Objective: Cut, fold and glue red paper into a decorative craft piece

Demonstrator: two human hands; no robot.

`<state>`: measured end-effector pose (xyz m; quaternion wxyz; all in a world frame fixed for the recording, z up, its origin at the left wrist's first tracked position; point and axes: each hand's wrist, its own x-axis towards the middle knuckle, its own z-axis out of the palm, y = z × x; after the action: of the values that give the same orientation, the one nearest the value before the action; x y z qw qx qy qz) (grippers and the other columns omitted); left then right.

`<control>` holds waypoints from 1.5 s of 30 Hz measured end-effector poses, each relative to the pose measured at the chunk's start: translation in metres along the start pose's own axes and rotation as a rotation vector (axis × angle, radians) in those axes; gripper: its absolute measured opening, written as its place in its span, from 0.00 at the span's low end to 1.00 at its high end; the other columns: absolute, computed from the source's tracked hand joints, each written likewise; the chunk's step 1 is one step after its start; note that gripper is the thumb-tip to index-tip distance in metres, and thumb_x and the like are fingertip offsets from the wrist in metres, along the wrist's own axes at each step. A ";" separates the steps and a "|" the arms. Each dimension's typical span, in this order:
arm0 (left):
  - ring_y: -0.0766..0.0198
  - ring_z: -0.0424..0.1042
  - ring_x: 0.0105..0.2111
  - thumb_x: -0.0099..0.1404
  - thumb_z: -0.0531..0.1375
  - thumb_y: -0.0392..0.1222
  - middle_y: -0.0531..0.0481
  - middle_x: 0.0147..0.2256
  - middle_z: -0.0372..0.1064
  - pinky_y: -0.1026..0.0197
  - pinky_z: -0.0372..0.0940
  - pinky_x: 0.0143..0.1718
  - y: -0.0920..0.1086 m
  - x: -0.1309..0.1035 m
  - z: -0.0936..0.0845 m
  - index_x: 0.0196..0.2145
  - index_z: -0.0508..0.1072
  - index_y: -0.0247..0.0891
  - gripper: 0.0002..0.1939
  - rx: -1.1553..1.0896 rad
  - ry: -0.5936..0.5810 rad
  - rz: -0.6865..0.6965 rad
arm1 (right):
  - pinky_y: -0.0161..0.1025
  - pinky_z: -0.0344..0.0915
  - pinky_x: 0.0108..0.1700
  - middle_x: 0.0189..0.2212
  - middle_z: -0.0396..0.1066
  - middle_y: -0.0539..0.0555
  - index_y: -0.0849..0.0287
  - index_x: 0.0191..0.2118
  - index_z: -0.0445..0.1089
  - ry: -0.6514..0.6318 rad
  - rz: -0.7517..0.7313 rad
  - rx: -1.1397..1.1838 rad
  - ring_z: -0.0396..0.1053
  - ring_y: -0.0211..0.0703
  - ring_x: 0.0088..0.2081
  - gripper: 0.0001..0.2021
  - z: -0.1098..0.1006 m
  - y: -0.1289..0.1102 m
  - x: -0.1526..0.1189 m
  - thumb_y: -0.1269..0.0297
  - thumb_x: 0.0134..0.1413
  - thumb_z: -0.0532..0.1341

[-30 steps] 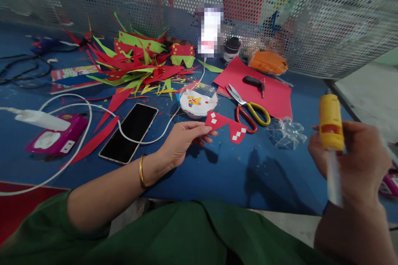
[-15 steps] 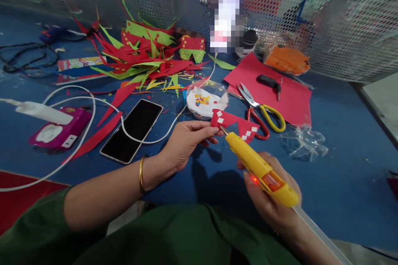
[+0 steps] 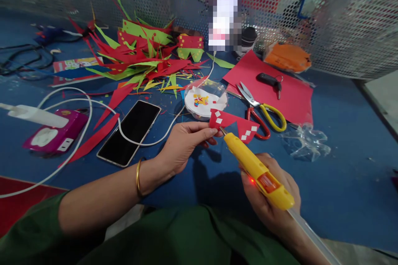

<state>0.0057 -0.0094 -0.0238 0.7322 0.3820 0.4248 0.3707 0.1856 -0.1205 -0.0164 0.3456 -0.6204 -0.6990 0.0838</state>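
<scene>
Fingers [image 3: 205, 133] of left hand [image 3: 182, 147] pinched on notch-edged red paper [image 3: 229, 117]; yellow plastic glue gun [image 3: 247, 155] gripped by right hand [image 3: 264, 209]; blue tabletop [image 3: 332, 190] exposed rightward.

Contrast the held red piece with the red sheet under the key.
The red piece is small and notched; the red sheet is larger. The red piece bears white squares; the red sheet, a key fob. The left hand holds the red piece; the red sheet lies on the table. Both are red.

One glue gun [image 3: 247, 155], five white squares [image 3: 248, 133]
</scene>
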 end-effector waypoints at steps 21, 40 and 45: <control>0.69 0.71 0.27 0.56 0.71 0.41 0.49 0.31 0.80 0.65 0.64 0.32 0.002 -0.001 0.002 0.31 0.84 0.40 0.04 -0.030 -0.012 -0.010 | 0.36 0.62 0.25 0.27 0.68 0.47 0.52 0.39 0.62 -0.025 -0.053 -0.045 0.67 0.39 0.22 0.03 -0.001 0.002 0.003 0.62 0.65 0.58; 0.71 0.72 0.27 0.58 0.71 0.40 0.51 0.29 0.80 0.68 0.63 0.31 0.001 0.000 0.001 0.31 0.84 0.40 0.03 -0.043 -0.026 -0.009 | 0.33 0.60 0.25 0.26 0.66 0.46 0.53 0.38 0.60 -0.020 -0.079 -0.095 0.65 0.35 0.21 0.04 -0.001 0.003 0.004 0.62 0.67 0.56; 0.71 0.72 0.27 0.59 0.70 0.39 0.51 0.29 0.79 0.68 0.63 0.31 0.000 0.000 0.000 0.31 0.84 0.40 0.02 -0.044 -0.030 -0.008 | 0.33 0.61 0.25 0.26 0.67 0.46 0.53 0.38 0.60 -0.023 -0.100 -0.108 0.66 0.36 0.21 0.05 -0.001 0.004 0.005 0.61 0.67 0.56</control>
<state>0.0062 -0.0092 -0.0236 0.7484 0.3695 0.4069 0.3713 0.1895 -0.1156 -0.0155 0.3073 -0.6015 -0.7365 0.0356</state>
